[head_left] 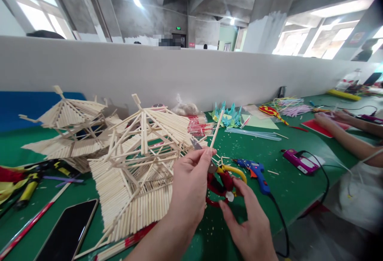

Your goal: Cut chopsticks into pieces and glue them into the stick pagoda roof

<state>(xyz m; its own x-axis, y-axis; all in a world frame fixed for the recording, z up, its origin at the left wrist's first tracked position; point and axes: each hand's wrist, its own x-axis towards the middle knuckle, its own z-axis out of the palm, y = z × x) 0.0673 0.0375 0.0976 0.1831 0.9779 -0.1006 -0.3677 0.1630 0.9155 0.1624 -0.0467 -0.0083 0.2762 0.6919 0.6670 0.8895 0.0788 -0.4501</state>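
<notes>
My left hand pinches a thin wooden stick between thumb and forefinger, and the stick points up. Just to its right, my right hand has its thumb and fingers around the handles of red-and-yellow pliers. The pliers' metal jaws point up and left, partly hidden behind my left hand. Left of my hands stands a pavilion-shaped model built of wooden sticks, its roof partly covered. A second stick model with a more closely covered roof sits behind it at the left.
A blue glue gun and a purple power box with cables lie on the green table. Stick bundles, folded blue paper and a phone lie around. Another person's arms reach in at right. A white partition runs behind.
</notes>
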